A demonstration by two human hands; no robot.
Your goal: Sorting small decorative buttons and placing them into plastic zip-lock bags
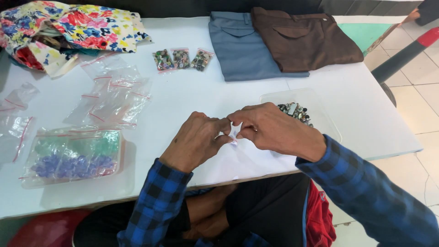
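Two hands meet over the white surface (pixel 320 82), just left of a clear plastic tray (pixel 320 98) holding a heap of small dark buttons (pixel 296 112). The left hand (pixel 196 142) and the right hand (pixel 270 130) each close their grip, thumb against forefinger, on a small clear zip bag (pixel 234 135) held between them just above the surface; little of the bag shows past the fingertips, and what is in it cannot be told. Both wrists wear blue and black checked sleeves.

Well left of the tray, near the surface's front edge, lies a larger clear bag of blue and green buttons (pixel 73 158). Behind that bag, empty zip bags with red seal strips (pixel 112 96) lie scattered in a loose pile. Further back from the tray, near the surface's middle, three small filled bags of dark buttons (pixel 182 59) sit side by side. Directly behind the tray, folded grey trousers (pixel 242 45) lie at the far edge, with folded brown trousers (pixel 302 39) overlapping them on the right. Flowered cloth (pixel 73 27) is bunched at the far left corner.
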